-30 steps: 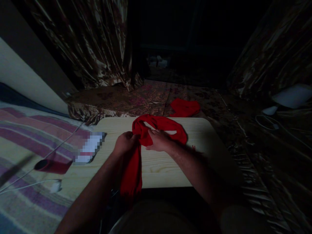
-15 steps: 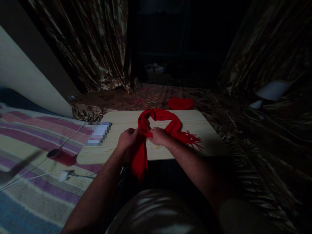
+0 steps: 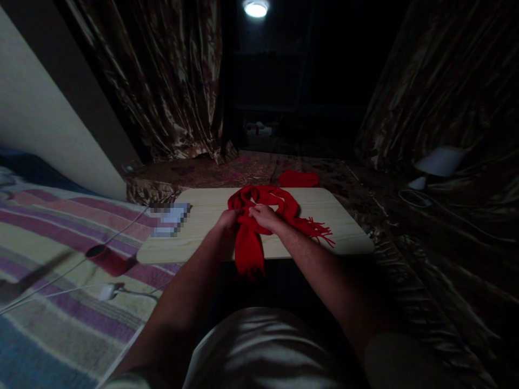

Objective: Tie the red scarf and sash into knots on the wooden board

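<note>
A red fringed scarf (image 3: 249, 247) lies in a loop on a pale wooden table (image 3: 194, 237). One fringed end hangs over the table's near edge, and the other fringe spreads to the right. My left hand (image 3: 230, 219) is closed on the scarf at the left side of the loop, its fingertips partly hidden. My right hand (image 3: 263, 216) pinches the scarf close beside it, near the middle of the loop.
A blurred-out flat item (image 3: 172, 219) lies at the table's left end. On the striped bedding (image 3: 73, 270) are a red cylinder (image 3: 109, 262) and a white plug (image 3: 108, 292) with cables. Behind the table is another red cloth (image 3: 299, 179); a white lamp (image 3: 441, 161) stands at right.
The hanging scarf end has moved right and up, now lying partly on the table. Both hands have drawn closer together. The right fringe has come into view, and the camera view has shifted.
</note>
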`<state>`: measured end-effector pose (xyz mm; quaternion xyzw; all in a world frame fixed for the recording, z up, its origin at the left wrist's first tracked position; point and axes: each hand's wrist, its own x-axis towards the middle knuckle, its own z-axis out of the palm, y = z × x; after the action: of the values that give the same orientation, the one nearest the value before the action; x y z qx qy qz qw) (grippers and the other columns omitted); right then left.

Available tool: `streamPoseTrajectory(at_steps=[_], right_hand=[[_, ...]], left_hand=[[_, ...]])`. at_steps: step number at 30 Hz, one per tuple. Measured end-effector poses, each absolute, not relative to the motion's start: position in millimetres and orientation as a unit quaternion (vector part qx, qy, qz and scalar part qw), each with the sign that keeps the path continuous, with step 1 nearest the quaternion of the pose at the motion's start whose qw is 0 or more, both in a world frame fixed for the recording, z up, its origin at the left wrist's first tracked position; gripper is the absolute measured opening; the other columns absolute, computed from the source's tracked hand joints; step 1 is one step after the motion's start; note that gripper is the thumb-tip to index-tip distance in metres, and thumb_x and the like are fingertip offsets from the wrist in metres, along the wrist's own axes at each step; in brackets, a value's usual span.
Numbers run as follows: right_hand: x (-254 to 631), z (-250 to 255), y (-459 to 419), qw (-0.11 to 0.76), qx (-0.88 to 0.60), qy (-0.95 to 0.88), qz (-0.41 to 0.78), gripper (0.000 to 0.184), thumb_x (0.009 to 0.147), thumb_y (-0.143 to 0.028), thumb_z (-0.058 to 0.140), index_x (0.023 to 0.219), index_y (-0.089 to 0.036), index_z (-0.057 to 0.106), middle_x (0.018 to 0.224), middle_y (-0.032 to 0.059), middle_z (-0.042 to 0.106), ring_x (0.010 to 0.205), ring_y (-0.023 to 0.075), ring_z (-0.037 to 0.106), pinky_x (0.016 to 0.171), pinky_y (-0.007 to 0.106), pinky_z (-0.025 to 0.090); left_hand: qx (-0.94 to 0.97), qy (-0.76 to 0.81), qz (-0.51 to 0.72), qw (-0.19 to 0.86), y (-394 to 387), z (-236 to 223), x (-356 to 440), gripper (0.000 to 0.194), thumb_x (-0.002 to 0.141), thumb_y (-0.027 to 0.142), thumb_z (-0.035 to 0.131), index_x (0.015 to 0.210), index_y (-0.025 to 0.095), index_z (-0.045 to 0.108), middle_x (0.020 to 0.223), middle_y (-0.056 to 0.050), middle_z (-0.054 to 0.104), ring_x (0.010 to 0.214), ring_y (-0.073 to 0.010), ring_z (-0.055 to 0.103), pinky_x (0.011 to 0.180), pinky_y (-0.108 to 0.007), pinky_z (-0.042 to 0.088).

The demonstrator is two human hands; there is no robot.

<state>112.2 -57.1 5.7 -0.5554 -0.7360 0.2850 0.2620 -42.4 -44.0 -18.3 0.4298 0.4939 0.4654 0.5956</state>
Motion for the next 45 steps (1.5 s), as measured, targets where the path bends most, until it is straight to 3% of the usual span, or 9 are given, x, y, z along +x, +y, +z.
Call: streamPoseTrajectory(at_steps=[4, 11, 16, 19, 26, 31, 34, 40, 45], right_hand=[[116.0, 6.3, -40.4, 0.219, -0.623, -0.692, 0.291, 0.014, 0.088, -0.026, 0.068, 0.086, -0.014, 0.074, 0.080, 0.0038, 0.073, 0.073, 0.0153, 0.065, 0.066, 0.023, 0.046], [111.8, 6.6, -46.7, 0.185, -0.532, -0.694, 0.448, 0.037, 0.092, -0.054, 0.064, 0.088, -0.018, 0.074, 0.085, 0.0026, 0.076, 0.072, 0.0152, 0.067, 0.065, 0.022, 0.049], [115.8, 23.7, -47.2, 0.070, -0.497, -0.794, 0.343, 0.046, 0.084, -0.064, 0.069, 0.091, -0.019, 0.076, 0.095, 0.0042, 0.077, 0.087, 0.0205, 0.069, 0.075, 0.024, 0.049], [120.8, 31.5, -44.5, 0.013, -0.451, -0.834, 0.317, 0.036, 0.082, -0.053, 0.076, 0.101, -0.022, 0.076, 0.103, 0.0019, 0.077, 0.092, 0.0205, 0.069, 0.080, 0.024, 0.050], [119.9, 28.3, -75.8, 0.113, -0.538, -0.835, -0.023, 0.043, 0.093, -0.027, 0.065, 0.134, -0.016, 0.061, 0.131, 0.0168, 0.063, 0.119, 0.0303, 0.057, 0.099, 0.040, 0.045], [113.9, 18.9, -114.7, 0.030, -0.292, -0.953, -0.071, 0.049, 0.103, -0.014, 0.041, 0.143, -0.038, 0.054, 0.152, 0.0058, 0.048, 0.121, 0.0239, 0.054, 0.102, 0.042, 0.040], [108.8, 15.0, -121.0, 0.009, -0.243, -0.967, -0.079, 0.041, 0.101, -0.015, 0.047, 0.133, -0.034, 0.064, 0.158, 0.0046, 0.044, 0.114, 0.0239, 0.057, 0.104, 0.046, 0.039], [104.7, 16.8, -112.4, 0.049, -0.261, -0.964, -0.002, 0.032, 0.094, -0.015, 0.054, 0.118, -0.026, 0.072, 0.132, 0.0051, 0.067, 0.107, 0.0239, 0.062, 0.104, 0.046, 0.042], [108.9, 8.6, -87.5, 0.282, -0.438, -0.851, 0.071, 0.045, 0.085, -0.003, 0.053, 0.124, -0.019, 0.068, 0.144, 0.0112, 0.058, 0.127, 0.0239, 0.056, 0.108, 0.041, 0.043]], left_hand=[[0.376, 0.444, 0.503, 0.639, -43.5, -25.4, -42.6, 0.042, 0.090, 0.033, 0.057, 0.120, 0.005, 0.067, 0.095, -0.018, 0.078, 0.091, -0.0268, 0.076, 0.089, -0.040, 0.060], [0.210, 0.313, 0.535, 0.756, -43.8, -31.1, -44.5, 0.042, 0.098, 0.026, 0.042, 0.126, 0.003, 0.063, 0.093, -0.014, 0.078, 0.095, -0.0236, 0.076, 0.102, -0.041, 0.054], [0.245, 0.254, 0.526, 0.774, -43.6, -31.0, -48.1, 0.046, 0.094, 0.035, 0.048, 0.123, 0.004, 0.066, 0.101, -0.016, 0.077, 0.102, -0.0254, 0.074, 0.103, -0.041, 0.053], [0.249, 0.243, 0.540, 0.766, -45.0, -28.2, -48.3, 0.046, 0.093, 0.036, 0.049, 0.121, 0.005, 0.067, 0.100, -0.015, 0.078, 0.099, -0.0243, 0.074, 0.101, -0.039, 0.054], [0.218, 0.274, 0.538, 0.767, -45.5, -28.2, -46.5, 0.044, 0.095, 0.024, 0.047, 0.130, 0.003, 0.062, 0.101, -0.014, 0.078, 0.095, -0.0230, 0.075, 0.101, -0.038, 0.055], [0.195, 0.305, 0.506, 0.783, -45.0, -27.0, -48.5, 0.042, 0.098, 0.028, 0.045, 0.123, 0.000, 0.066, 0.089, -0.016, 0.078, 0.082, -0.0236, 0.076, 0.090, -0.036, 0.059], [0.176, 0.315, 0.505, 0.784, -44.8, -26.7, -48.5, 0.038, 0.099, 0.028, 0.047, 0.113, 0.001, 0.069, 0.081, -0.016, 0.077, 0.074, -0.0235, 0.076, 0.083, -0.034, 0.061], [0.170, 0.285, 0.512, 0.793, -44.5, -28.3, -48.7, 0.031, 0.097, 0.024, 0.049, 0.108, 0.003, 0.069, 0.080, -0.015, 0.076, 0.071, -0.0229, 0.075, 0.075, -0.033, 0.062], [0.163, 0.273, 0.512, 0.798, -44.2, -27.4, -50.2, 0.022, 0.092, 0.016, 0.051, 0.102, 0.007, 0.069, 0.073, -0.011, 0.075, 0.063, -0.0196, 0.073, 0.071, -0.029, 0.062]])
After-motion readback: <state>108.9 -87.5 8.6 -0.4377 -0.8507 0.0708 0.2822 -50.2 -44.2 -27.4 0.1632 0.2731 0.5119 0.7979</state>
